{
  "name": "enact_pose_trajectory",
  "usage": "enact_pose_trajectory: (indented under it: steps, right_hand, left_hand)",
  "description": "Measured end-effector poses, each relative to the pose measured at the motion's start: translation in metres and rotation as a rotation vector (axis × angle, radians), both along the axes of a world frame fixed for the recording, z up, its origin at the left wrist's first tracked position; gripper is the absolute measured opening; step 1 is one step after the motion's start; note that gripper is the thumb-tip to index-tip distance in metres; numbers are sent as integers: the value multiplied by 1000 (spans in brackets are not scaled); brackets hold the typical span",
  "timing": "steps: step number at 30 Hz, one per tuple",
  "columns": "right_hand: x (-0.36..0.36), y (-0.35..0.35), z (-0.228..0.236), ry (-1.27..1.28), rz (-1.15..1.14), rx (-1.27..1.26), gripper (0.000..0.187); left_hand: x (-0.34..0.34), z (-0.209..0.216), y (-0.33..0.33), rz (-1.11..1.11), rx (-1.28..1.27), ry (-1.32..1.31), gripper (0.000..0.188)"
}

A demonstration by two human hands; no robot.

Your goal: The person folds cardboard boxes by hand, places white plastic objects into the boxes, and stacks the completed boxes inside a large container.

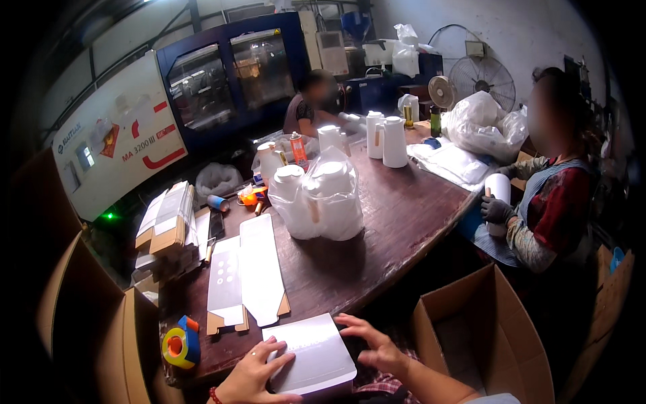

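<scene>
A white and grey carton [313, 353] with a smooth top panel lies at the near edge of the table, right in front of me. My left hand [252, 374] rests on its left side, fingers spread over the top and thumb along the near edge. Beside the far right corner is my right hand [378, 347], its fingers apart and nothing in them; whether a fingertip touches the carton I cannot tell. Flat unfolded cartons [261, 269] lie just beyond. A blue and yellow tape dispenser [180, 343] sits at the left table edge.
Plastic-wrapped white jugs [319, 195] stand mid-table, with more white jugs [393, 141] behind. Stacked flat cartons [168, 215] are at left. An open cardboard box [488, 330] stands at my right. A gloved co-worker [558, 195] holds a white jug; another person [303, 111] sits at the far side.
</scene>
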State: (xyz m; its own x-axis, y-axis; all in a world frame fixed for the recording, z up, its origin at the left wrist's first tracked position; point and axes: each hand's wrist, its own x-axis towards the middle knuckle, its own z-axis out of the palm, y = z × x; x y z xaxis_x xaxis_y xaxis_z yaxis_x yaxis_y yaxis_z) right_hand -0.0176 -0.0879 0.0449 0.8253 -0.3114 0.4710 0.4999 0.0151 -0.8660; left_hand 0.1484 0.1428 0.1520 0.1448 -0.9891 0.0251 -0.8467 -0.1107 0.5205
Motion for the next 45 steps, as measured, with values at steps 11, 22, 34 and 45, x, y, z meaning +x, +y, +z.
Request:
enact_pose_trajectory:
  steps: [11, 22, 34, 45]
  right_hand:
    - [12, 6, 27, 75, 31, -1086, 59]
    - [26, -9, 29, -68, -62, -1167, 54]
    - [24, 6, 30, 61, -60, -1258, 61]
    - [15, 27, 36, 85, -46, -1240, 85]
  left_hand:
    - [-11, -12, 12, -26, -175, -255, 73]
    - [-3, -28, 9, 42, -368, -253, 54]
    - [-2, -28, 13, 65, -321, -148, 50]
    - [-3, -79, 35, 110, -315, 217, 41]
